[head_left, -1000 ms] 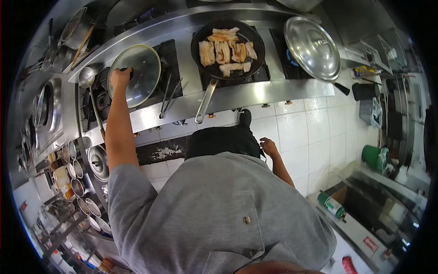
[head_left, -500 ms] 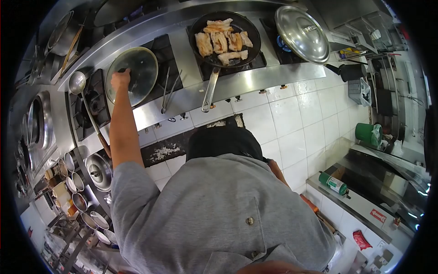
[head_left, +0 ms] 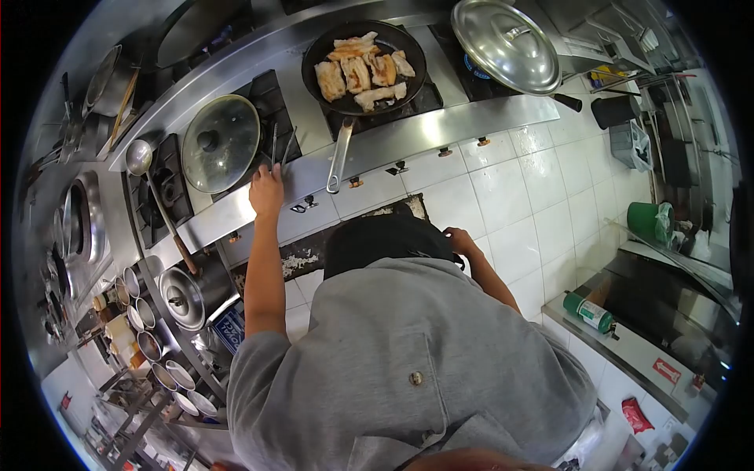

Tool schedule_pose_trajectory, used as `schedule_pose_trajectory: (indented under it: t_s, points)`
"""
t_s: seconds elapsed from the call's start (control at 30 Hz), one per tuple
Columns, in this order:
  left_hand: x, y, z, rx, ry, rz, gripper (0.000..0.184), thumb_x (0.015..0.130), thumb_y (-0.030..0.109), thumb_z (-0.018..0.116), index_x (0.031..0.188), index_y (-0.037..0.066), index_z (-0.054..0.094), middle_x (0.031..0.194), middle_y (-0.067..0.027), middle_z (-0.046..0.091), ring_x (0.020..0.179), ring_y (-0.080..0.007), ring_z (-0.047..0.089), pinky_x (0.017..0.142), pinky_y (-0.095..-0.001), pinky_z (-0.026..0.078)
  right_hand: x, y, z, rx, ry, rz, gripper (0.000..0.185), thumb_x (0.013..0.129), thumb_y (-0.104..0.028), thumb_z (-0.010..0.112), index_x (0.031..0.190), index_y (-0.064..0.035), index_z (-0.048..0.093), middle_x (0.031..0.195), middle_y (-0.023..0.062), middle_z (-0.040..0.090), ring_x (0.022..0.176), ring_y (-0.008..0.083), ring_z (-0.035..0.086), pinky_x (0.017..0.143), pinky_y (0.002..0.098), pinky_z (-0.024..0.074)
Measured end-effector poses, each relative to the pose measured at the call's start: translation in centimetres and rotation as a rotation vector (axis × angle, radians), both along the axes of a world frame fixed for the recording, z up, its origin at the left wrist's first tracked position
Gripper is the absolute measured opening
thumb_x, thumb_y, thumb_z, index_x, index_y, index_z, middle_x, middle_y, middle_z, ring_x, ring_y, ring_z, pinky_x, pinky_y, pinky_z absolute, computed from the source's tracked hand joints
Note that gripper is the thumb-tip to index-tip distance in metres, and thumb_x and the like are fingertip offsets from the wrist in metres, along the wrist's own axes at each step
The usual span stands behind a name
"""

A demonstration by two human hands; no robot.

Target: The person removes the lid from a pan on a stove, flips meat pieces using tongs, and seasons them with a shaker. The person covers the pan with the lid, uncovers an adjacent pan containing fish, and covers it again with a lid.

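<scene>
My left hand (head_left: pixel 267 192) is closed on the handle end of metal tongs (head_left: pixel 276 147) at the stove's front edge. Beside it, a glass lid (head_left: pixel 236 141) with a dark knob lies over a burner. Farther right stands a black frying pan (head_left: pixel 312 76) holding several browned pieces of meat (head_left: pixel 356 76), its metal handle (head_left: pixel 339 157) pointing toward me. My right hand (head_left: pixel 462 242) hangs low by the side of my black apron (head_left: pixel 385 239), fingers curled; whatever they hold is hidden.
A large metal lid (head_left: pixel 503 51) sits on the right burner. A ladle (head_left: pixel 140 157) lies across the left of the stove. A lidded pot (head_left: pixel 182 298) and several bowls (head_left: pixel 149 345) stand at left. Behind on the right, a green gas canister (head_left: pixel 587 312) lies on a ledge.
My left hand has let go of the glass lid's knob and moved right and toward me, onto the tongs. My right hand has come into view by the apron.
</scene>
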State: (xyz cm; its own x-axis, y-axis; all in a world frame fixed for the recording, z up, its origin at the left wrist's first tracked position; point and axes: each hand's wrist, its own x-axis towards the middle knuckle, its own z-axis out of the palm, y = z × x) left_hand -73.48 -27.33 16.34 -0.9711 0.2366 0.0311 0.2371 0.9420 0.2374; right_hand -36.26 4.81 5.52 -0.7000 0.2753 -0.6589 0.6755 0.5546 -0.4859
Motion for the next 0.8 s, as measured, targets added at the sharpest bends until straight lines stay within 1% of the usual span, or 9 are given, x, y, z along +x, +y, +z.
schedule_pose_trajectory:
  t_s: [0.13,0.33,0.4,0.43,0.5,0.53,0.6,0.7,0.8]
  points:
    - [1.6,0.8,0.4,-0.122,0.014,-0.035,0.031,0.079,0.030,0.052,0.088,0.002,0.046,0.086,-0.0214,0.054,0.079,-0.0366,0.056,0.064,-0.0429,0.047,0.1,3.5,-0.4,0.096,0.070,0.074,0.027,0.071,-0.015,0.053,0.095,-0.0043,0.059,0.092,0.0180,0.059,0.088,0.0326,0.056,0.079,0.0375,0.0437]
    - [2.8,0.5,-1.5,0.076,-0.014,0.061,0.034,0.079,0.031,0.053,0.086,-0.002,0.049,0.077,-0.0193,0.057,0.075,-0.0308,0.058,0.063,-0.0401,0.045,-0.3,7.2,0.1,0.073,0.154,0.043,0.026,0.071,-0.014,0.051,0.093,-0.0032,0.059,0.093,0.0186,0.059,0.088,0.0329,0.056,0.080,0.0372,0.0437]
    - [4.8,1.4,1.4,0.483,-0.385,0.316,0.027,0.081,0.025,0.053,0.084,-0.001,0.051,0.073,-0.0125,0.056,0.066,-0.0188,0.056,0.058,-0.0302,0.044,-1.5,7.8,1.0,0.000,0.187,0.018,0.025,0.072,-0.015,0.050,0.092,-0.0031,0.058,0.088,0.0194,0.059,0.084,0.0326,0.057,0.074,0.0368,0.0449]
    - [6.1,1.7,2.1,0.478,-0.378,0.318,0.027,0.081,0.025,0.053,0.084,-0.001,0.051,0.073,-0.0125,0.056,0.066,-0.0188,0.056,0.058,-0.0302,0.044,-2.4,7.7,2.0,-0.007,0.193,0.020,0.025,0.072,-0.015,0.050,0.092,-0.0031,0.058,0.088,0.0194,0.059,0.084,0.0326,0.057,0.074,0.0368,0.0449]
    - [9.1,2.5,3.3,1.128,-0.396,0.375,0.022,0.082,0.022,0.054,0.086,0.000,0.054,0.074,-0.0064,0.054,0.063,-0.0113,0.051,0.057,-0.0226,0.040,-4.5,7.2,4.2,-0.011,0.367,0.058,0.024,0.074,-0.015,0.049,0.093,-0.0032,0.057,0.085,0.0193,0.058,0.079,0.0313,0.057,0.068,0.0369,0.0449]
    - [10.9,3.8,4.9,1.121,-0.391,0.378,0.022,0.082,0.022,0.054,0.086,0.000,0.054,0.074,-0.0064,0.054,0.063,-0.0113,0.051,0.057,-0.0226,0.040,-5.7,6.9,5.5,-0.048,0.498,0.085,0.023,0.075,-0.015,0.049,0.093,-0.0030,0.056,0.084,0.0192,0.058,0.078,0.0312,0.057,0.067,0.0372,0.0448]
    - [14.7,7.5,8.9,1.586,-0.494,0.371,0.020,0.084,0.017,0.051,0.093,0.000,0.054,0.085,-0.0054,0.056,0.070,-0.0137,0.054,0.063,-0.0232,0.041,-8.2,5.6,9.3,-0.137,0.655,0.126,0.021,0.077,-0.014,0.049,0.093,-0.0020,0.055,0.083,0.0179,0.057,0.075,0.0306,0.056,0.065,0.0366,0.0450]
    - [18.8,11.7,10.4,1.871,-0.769,0.289,0.021,0.085,0.017,0.050,0.097,0.001,0.053,0.087,-0.0057,0.056,0.076,-0.0135,0.053,0.066,-0.0250,0.041,-11.2,3.0,16.0,-0.334,0.875,0.180,0.021,0.078,-0.014,0.053,0.093,0.0008,0.055,0.082,0.0158,0.057,0.073,0.0294,0.056,0.064,0.0331,0.0454]
    - [21.1,15.7,9.0,1.860,-0.942,0.217,0.023,0.085,0.019,0.049,0.101,0.002,0.053,0.090,-0.0039,0.055,0.083,-0.0130,0.051,0.070,-0.0259,0.040,-13.1,1.1,19.2,-0.428,0.961,0.335,0.025,0.081,-0.014,0.052,0.102,0.0005,0.051,0.085,0.0145,0.057,0.073,0.0246,0.057,0.064,0.0311,0.0458]
